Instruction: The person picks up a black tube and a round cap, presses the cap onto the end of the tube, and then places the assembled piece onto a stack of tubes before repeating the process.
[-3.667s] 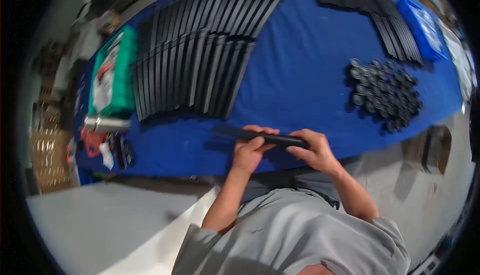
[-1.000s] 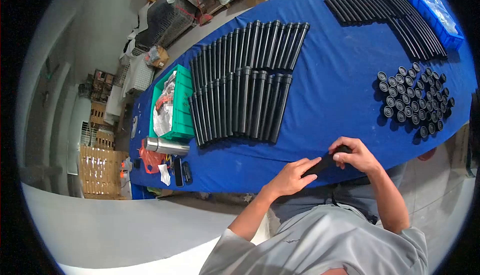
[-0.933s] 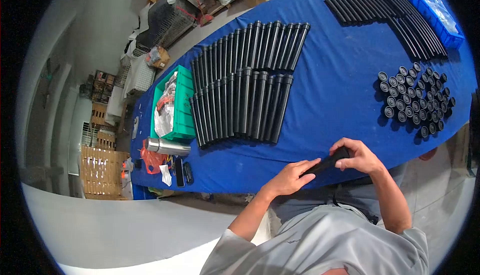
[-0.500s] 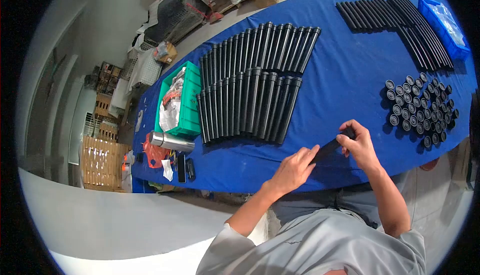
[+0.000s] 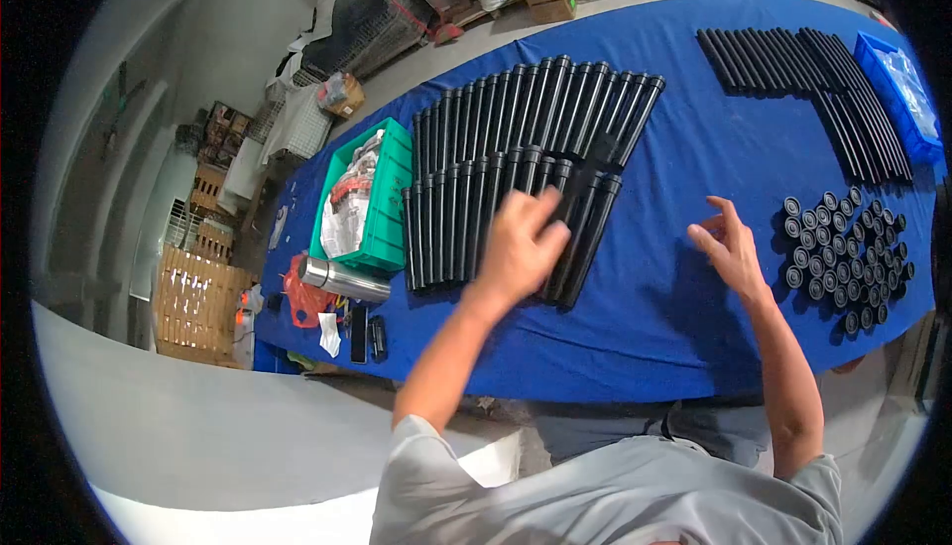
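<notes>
My left hand [image 5: 521, 249] is over the lower row of black capped tubes [image 5: 471, 218], blurred by motion. Between its thumb and fingers is the lower end of a dark tube [image 5: 587, 173], also blurred, which slants up and right across the right part of both rows. My right hand [image 5: 732, 247] hovers above the blue cloth with fingers curved and apart, holding nothing. It is to the left of a cluster of round black caps [image 5: 841, 257].
A green crate [image 5: 389, 198] with wrapped items stands left of the tubes, a steel flask [image 5: 345, 279] in front of it. Near the front left edge are a phone [image 5: 359, 334] and red bag. Thin black rods [image 5: 764, 61] and a blue bin [image 5: 897, 99] are at the far right.
My left hand has moved left and up to the tube rows, with the dark tube. My right hand has let go of that tube and opened, shifting slightly right. The view has shifted slightly.
</notes>
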`<state>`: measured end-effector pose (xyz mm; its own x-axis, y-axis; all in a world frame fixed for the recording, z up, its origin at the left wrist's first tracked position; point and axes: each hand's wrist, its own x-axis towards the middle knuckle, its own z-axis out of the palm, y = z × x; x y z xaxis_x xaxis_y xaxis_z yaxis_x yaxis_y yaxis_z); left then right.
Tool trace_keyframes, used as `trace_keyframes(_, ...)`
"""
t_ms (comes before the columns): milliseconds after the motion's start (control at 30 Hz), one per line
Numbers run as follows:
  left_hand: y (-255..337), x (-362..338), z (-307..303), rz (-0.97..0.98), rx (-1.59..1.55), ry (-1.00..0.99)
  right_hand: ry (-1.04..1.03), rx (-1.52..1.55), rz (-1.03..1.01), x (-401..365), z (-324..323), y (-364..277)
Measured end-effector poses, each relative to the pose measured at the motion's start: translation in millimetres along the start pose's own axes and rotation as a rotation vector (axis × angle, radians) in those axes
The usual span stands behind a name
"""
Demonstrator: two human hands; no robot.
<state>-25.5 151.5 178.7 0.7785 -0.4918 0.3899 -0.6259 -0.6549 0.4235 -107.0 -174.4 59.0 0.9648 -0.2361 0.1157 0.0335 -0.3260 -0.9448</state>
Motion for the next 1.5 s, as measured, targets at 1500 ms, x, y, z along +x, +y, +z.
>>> trace_keyframes(1500,-304.8,186.6,17.3,-0.399,0.603,0.324,0.156,-0.162,-0.071,4.1,-0.3,41.8)
